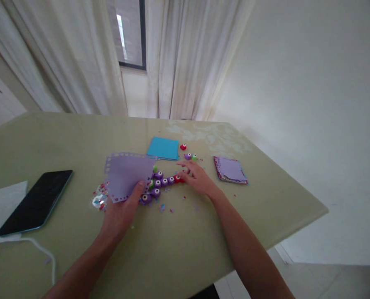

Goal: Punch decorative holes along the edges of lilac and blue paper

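Note:
My left hand [122, 209] is closed on the lower edge of a lilac paper sheet [127, 173] with punched holes along its border, thumb on top. My right hand [197, 178] rests on the table with fingers stretched out, touching a red paper punch [177, 179] at the end of a row of small purple paper punches [160, 183]. Further punches, red [183, 146] and purple-green [191, 157], lie beyond the right hand.
A blue paper stack [163, 148] lies behind the punches. A stack of coloured papers [231, 170] sits to the right. Paper confetti [100, 196] is scattered left of the sheet. A black phone [37, 200], white paper [1, 205] and a white cable [44, 253] lie at the left. The table edge [297, 230] runs at the right.

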Motion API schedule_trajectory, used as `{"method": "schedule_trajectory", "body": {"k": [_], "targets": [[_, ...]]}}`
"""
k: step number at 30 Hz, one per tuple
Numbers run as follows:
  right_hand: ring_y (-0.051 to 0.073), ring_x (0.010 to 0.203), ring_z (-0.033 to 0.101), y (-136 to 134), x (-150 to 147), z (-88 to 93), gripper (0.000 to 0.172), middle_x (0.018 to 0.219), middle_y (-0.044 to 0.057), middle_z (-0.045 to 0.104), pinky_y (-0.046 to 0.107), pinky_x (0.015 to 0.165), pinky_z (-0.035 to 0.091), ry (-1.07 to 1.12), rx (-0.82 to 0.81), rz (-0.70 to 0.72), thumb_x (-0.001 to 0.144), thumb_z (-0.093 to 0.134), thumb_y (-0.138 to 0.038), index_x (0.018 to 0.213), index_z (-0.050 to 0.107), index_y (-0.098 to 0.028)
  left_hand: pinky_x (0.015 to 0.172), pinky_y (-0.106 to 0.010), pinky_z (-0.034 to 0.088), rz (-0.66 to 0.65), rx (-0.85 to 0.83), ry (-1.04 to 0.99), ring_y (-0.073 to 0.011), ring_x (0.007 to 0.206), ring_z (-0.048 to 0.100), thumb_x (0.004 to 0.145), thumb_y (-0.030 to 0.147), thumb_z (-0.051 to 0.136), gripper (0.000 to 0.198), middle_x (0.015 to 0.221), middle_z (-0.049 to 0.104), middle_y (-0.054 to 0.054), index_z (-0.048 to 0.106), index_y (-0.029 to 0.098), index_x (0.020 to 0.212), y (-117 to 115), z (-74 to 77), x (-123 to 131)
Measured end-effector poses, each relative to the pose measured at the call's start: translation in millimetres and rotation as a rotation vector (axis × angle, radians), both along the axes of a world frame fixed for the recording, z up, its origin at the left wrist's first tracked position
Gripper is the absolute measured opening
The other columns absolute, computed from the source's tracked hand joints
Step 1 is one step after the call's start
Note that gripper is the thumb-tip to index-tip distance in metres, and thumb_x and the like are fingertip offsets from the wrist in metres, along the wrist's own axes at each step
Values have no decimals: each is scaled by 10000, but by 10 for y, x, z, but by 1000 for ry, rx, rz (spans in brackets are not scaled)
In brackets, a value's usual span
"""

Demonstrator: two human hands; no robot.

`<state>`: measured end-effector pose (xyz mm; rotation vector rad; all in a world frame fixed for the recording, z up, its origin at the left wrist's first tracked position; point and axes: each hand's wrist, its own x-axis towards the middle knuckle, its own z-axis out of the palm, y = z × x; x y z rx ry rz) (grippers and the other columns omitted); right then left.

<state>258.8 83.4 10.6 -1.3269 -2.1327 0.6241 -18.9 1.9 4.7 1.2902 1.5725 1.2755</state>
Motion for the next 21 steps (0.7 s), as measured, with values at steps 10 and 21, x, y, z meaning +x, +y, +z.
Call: {"method": "schedule_trajectory", "body": {"k": [10, 21], "targets": [[226, 795, 653, -317, -392, 98, 349, 854, 60, 732, 321, 719, 398, -222, -145, -102, 948, 788, -534, 958, 724, -191, 1082, -549, 584, 95, -165, -2, -379, 1249, 737, 888, 537, 694, 464, 1324, 779, -175, 692, 224, 1231, -21, 116, 101], [209, 824, 650, -342, -591, -32, 269, 866, 42, 716, 327, 783, 434, -170, -106, -131, 1008, 750, -453, 1035, 727, -187, 1002, -553, 631, 161, -115, 31, -409, 1147, 773, 876, 609, 717, 483, 1226, 814, -171, 733, 220, 1161, 7, 40, 50]]}}
